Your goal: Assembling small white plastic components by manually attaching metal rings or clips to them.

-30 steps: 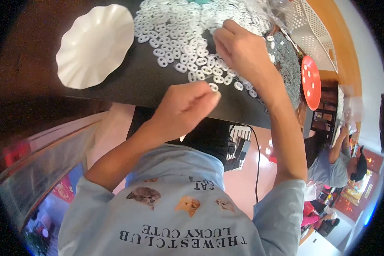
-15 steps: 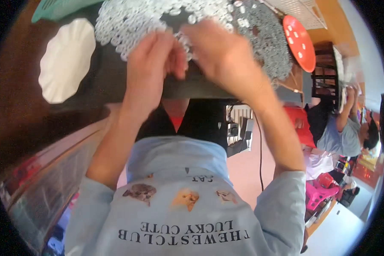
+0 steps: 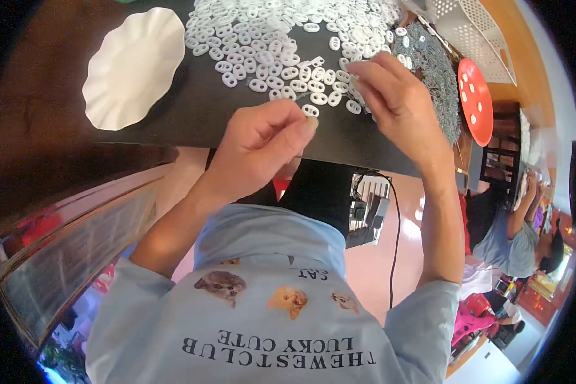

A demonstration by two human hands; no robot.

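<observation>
In my left hand (image 3: 262,147), thumb and forefinger pinch a small white oval piece with two holes (image 3: 310,111) just above the table's near edge. A thin dark strand shows beside that piece. My right hand (image 3: 400,105) hovers over the right side of the loose white pieces, its fingers curved and apart from the thumb; I see nothing between them. A wide spread of the same white two-hole pieces (image 3: 243,48) covers the dark table (image 3: 201,115) beyond both hands. To the right of my right hand lies a heap of thin grey pieces (image 3: 438,80).
A white scalloped dish (image 3: 134,70) stands at the left. On the far right a red plate (image 3: 483,121) bears several white pieces, with a white perforated basket (image 3: 480,32) behind it. A dark cable (image 3: 397,237) hangs below the table. Another person (image 3: 509,246) sits at the right.
My hands, close together over the white pieces before, are now apart. The left has come nearer with a white piece in its pinch, and the right has moved right. The view has shifted.
</observation>
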